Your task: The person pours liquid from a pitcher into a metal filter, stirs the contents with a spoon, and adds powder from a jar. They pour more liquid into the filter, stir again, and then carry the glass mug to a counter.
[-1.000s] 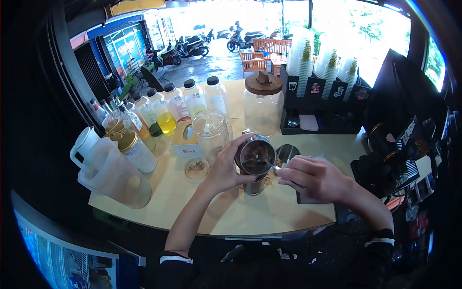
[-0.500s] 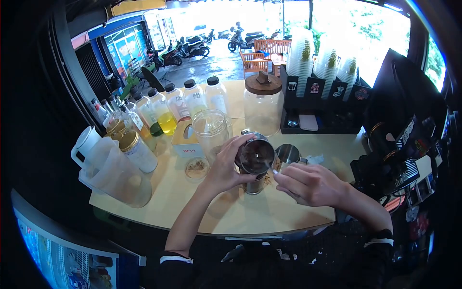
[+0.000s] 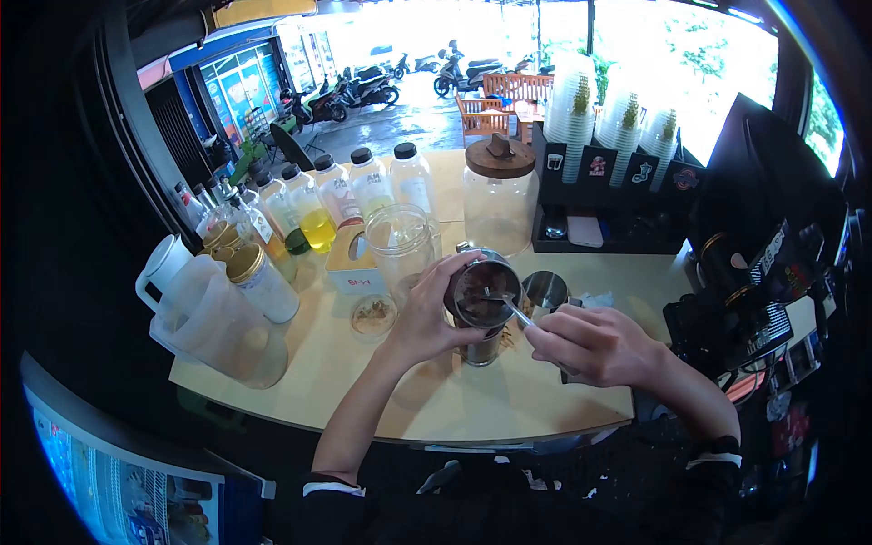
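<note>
In my left hand (image 3: pixel 427 313) is a round metal-rimmed canister (image 3: pixel 472 289), tipped so its mouth faces me. Dark brown stuff, perhaps powder, shows inside it. My right hand (image 3: pixel 595 345) is closed around the handle of a metal spoon (image 3: pixel 520 313), whose bowl end reaches into the canister. Directly below the canister stands a jar (image 3: pixel 480 352) with dark contents, its upper part hidden by the canister and my hand. Beside it lies a dark round lid (image 3: pixel 545 289), and brown bits (image 3: pixel 506 338) are scattered on the counter (image 3: pixel 409 400).
Left of my hands stand an open clear jar (image 3: pixel 400 241), a small round lid (image 3: pixel 373 316), a tissue box (image 3: pixel 350 272) and a plastic pitcher (image 3: pixel 222 331). Several bottles (image 3: pixel 372 186) line the back. Behind are a wooden-lidded jar (image 3: pixel 500 200) and a cup rack (image 3: pixel 609 204).
The spoon has moved further into the canister, and its bowl end now shows inside the mouth. My right hand has shifted slightly right; my left hand holds nearly still.
</note>
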A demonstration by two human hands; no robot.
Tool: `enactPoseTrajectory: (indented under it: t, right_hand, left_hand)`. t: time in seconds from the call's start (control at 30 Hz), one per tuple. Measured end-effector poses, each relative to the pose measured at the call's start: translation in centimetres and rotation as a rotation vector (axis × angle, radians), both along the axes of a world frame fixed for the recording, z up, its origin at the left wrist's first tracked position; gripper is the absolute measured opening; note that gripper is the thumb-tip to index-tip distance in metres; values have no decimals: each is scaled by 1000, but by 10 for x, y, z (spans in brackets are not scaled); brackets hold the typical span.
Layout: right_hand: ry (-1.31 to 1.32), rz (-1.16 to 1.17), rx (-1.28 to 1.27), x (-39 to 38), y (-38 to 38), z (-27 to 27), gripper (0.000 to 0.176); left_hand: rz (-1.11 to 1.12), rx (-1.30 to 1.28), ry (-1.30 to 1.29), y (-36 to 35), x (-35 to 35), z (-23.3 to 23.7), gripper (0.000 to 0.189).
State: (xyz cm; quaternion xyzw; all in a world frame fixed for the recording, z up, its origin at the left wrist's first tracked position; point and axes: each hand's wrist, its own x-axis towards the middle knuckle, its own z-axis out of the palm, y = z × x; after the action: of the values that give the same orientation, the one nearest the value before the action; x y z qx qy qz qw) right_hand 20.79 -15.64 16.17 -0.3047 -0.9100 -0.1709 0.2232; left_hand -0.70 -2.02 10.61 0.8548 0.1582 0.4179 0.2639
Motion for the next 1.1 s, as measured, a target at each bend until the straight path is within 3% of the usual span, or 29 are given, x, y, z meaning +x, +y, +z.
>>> enactPoseTrajectory:
  t: [0.17,0.43,0.83,0.9,1.1]
  right_hand:
    - [-96,68,-58,-4,1,-3,44]
    - [-174,81,66,-4,2,-7,36]
    - [-62,90,163,-5,6,-4,31]
    - [-168,115,78,-6,3,-6,30]
    - [-118,93,58,-5,5,-6,33]
  left_hand:
    - [7,33,15,0,1,0,91]
    - [14,32,27,2,0,0,91]
    - [2,44,-6,3,1,5,91]
    - [7,47,5,3,0,5,91]
    - [12,66,22,3,0,7,91]
